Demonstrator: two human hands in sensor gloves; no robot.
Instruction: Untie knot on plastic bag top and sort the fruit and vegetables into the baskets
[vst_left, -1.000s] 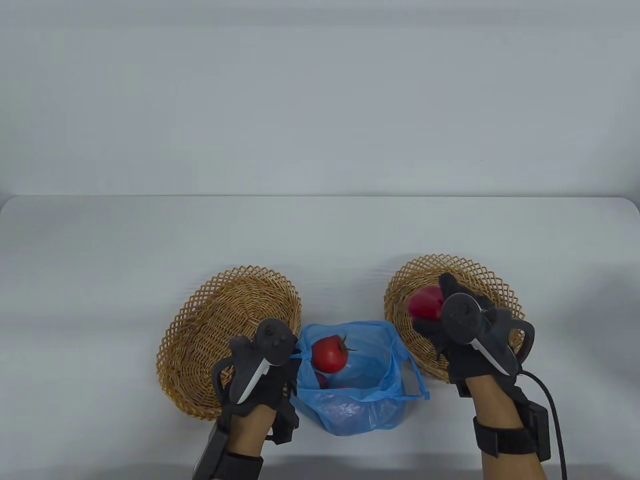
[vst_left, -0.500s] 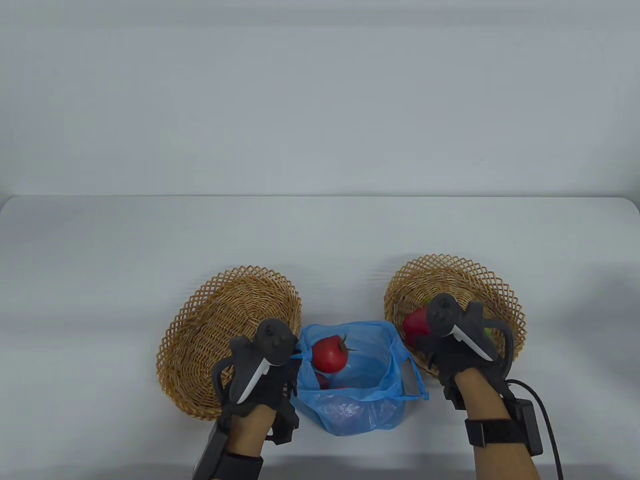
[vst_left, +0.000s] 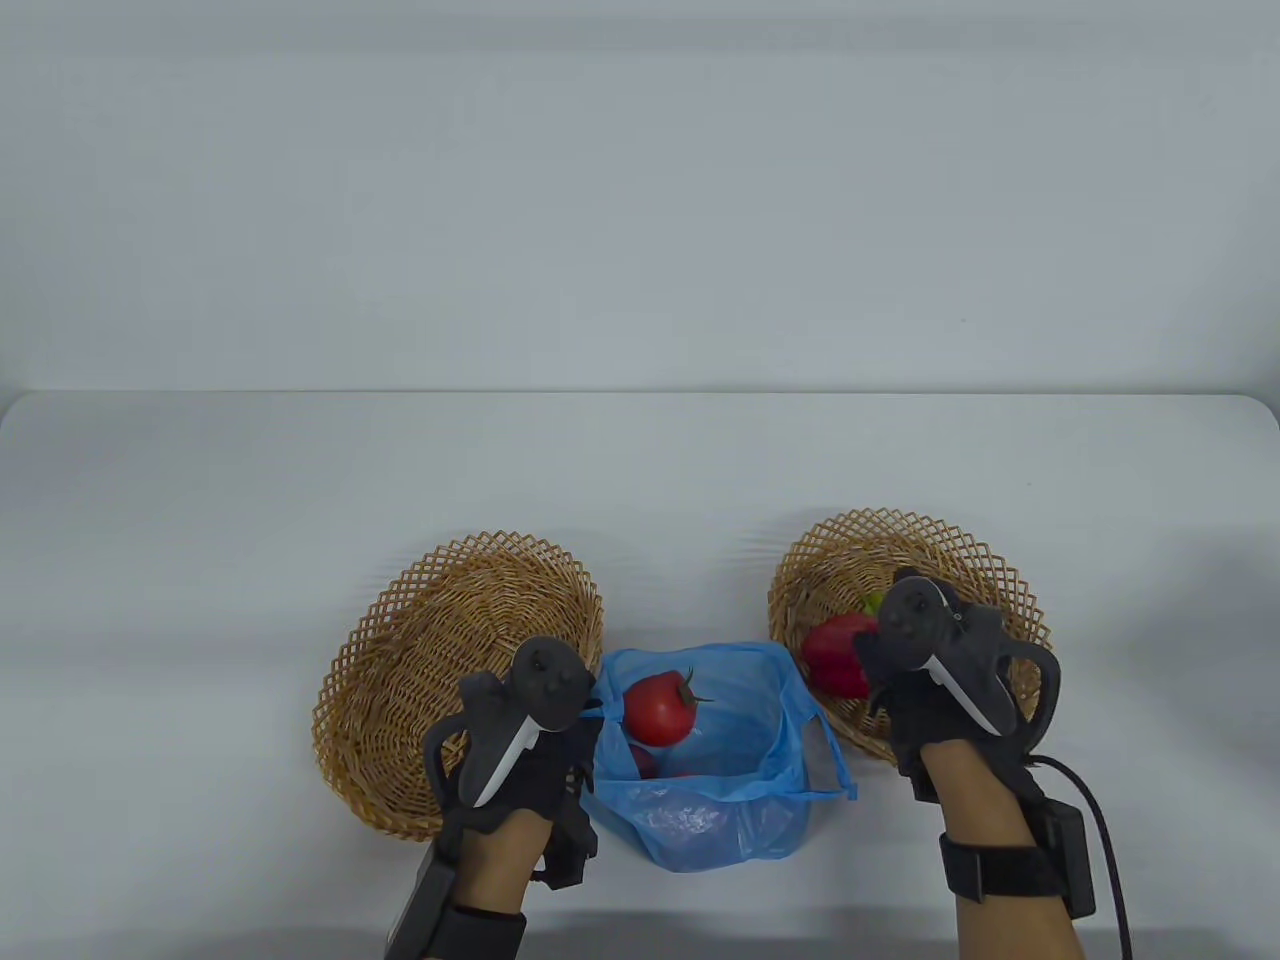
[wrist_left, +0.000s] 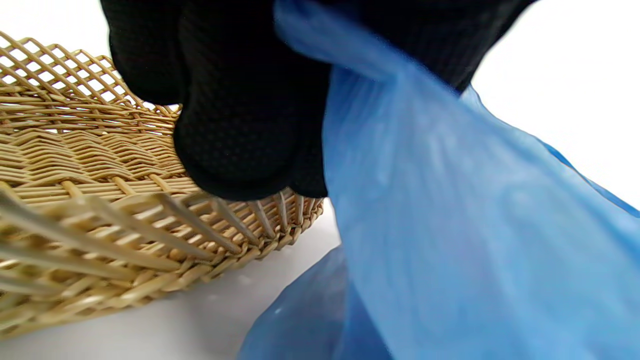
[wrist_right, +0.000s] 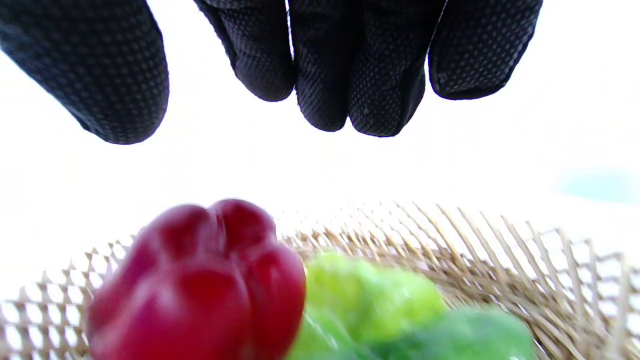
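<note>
table | left basket, right basket flanking blue bag | tomato inside bag | red pepper in right basket | left hand fingers pinching bag rim | right hand fingers apart above pepper, holding nothing

1. The plastic bag is translucent blue.
2. The tomato showing in its mouth is bright red with a dark green stalk.
3. Both baskets, left basket and right basket, are tan wicker: tight weave inside, open lattice at the rim.
4. The pepper in the right basket is deep red; a yellow-green vegetable lies beside it.
5. The gloves on the left hand and right hand are black with a fine dotted texture.
6. Each tracker is dark grey with a white strip.
7. The tabletop is pale grey-white.
</note>
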